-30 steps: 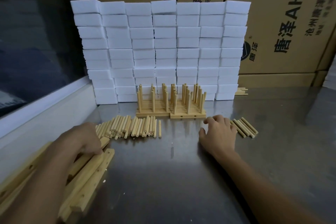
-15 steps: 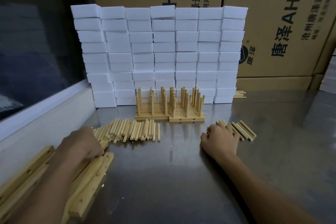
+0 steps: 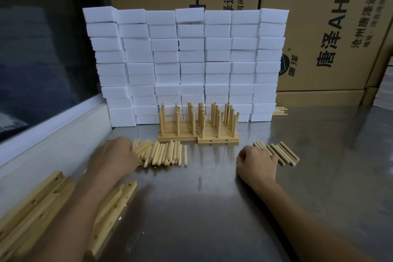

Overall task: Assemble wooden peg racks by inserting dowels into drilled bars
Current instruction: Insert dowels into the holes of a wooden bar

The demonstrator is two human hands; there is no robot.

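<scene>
My left hand point(image 3: 111, 158) lies knuckles up over the left end of the dowel pile point(image 3: 163, 153). Its fingers curl down among the round pale sticks, but I cannot tell whether they grip one. My right hand point(image 3: 256, 165) is loosely fisted, its curled fingers touching the near end of a smaller row of dowels point(image 3: 280, 153); whether one is pinched I cannot tell.

Both piles lie on the brushed steel surface point(image 3: 212, 208), about midway back, which is dull grey and faintly reflective. The big pile is left of centre and the small row right of centre.

Under my left forearm, at the near left corner, lie flat drilled bars point(image 3: 110, 208) of light wood, square-edged, with round holes along their faces.

Between the piles and further back stand finished racks point(image 3: 198, 127), smooth pegs upright in their bars. Behind them, along the far edge, rises a wall of white foam blocks point(image 3: 185, 61), with printed cardboard boxes point(image 3: 319, 27) beyond.
</scene>
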